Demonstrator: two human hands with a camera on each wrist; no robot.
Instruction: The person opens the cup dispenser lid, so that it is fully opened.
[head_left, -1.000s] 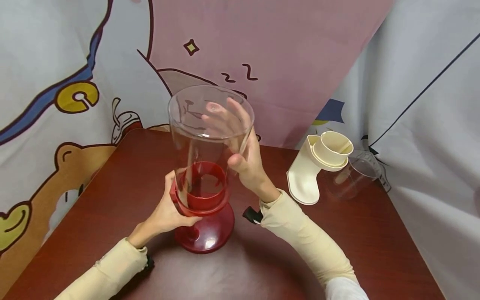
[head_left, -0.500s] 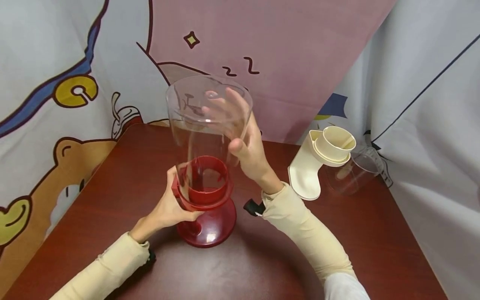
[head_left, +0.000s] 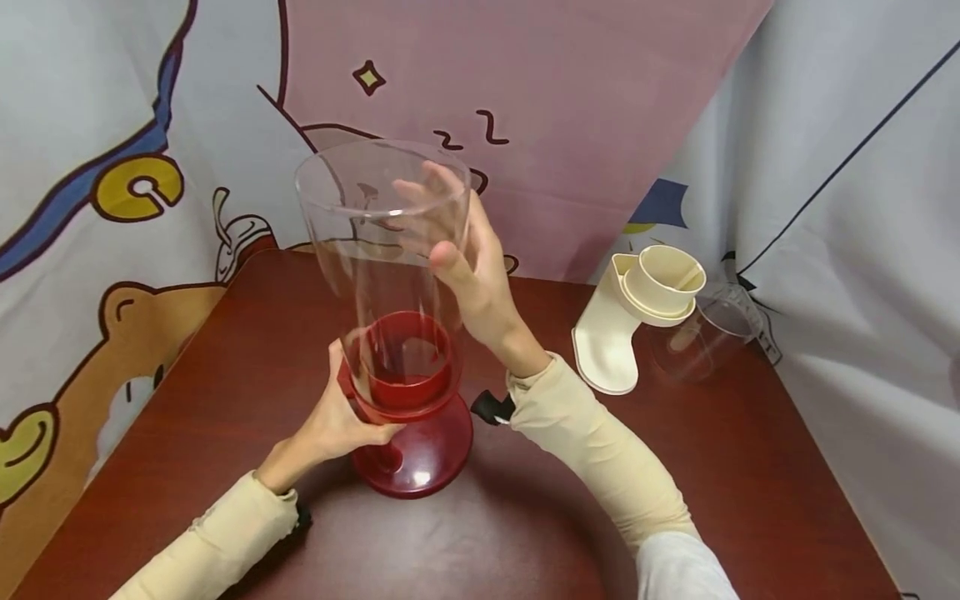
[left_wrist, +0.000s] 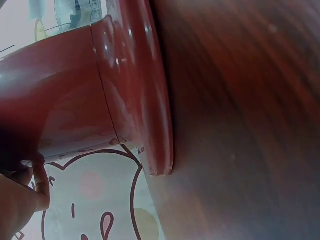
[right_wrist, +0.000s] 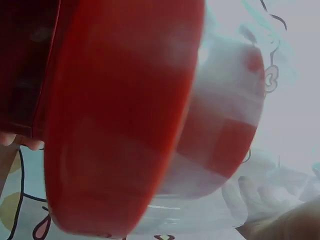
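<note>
A tall clear container [head_left: 337, 258], wider at its upper rim, stands in the collar of a red base [head_left: 412, 462] with a round foot. It leans a little to the left. My left hand [head_left: 330, 417] grips the collar from the left, thumb in front. With my right hand [head_left: 480, 287] I hold the container's upper right side, fingers behind the wall and thumb on the near side. In the left wrist view the red foot [left_wrist: 150, 90] rests on the table. The right wrist view shows the red rim [right_wrist: 120, 120] close up; the container's seating inside it is unclear.
A cream plastic elbow-shaped piece [head_left: 611, 342] with a round opening stands on the table's right side. Behind it lies a smaller clear cup [head_left: 708, 337]. A printed cloth [head_left: 585, 108] hangs around the dark red table [head_left: 720, 483].
The container's top has swung to the left, and my right hand has moved left with it. My left hand and the red base have stayed nearly in place.
</note>
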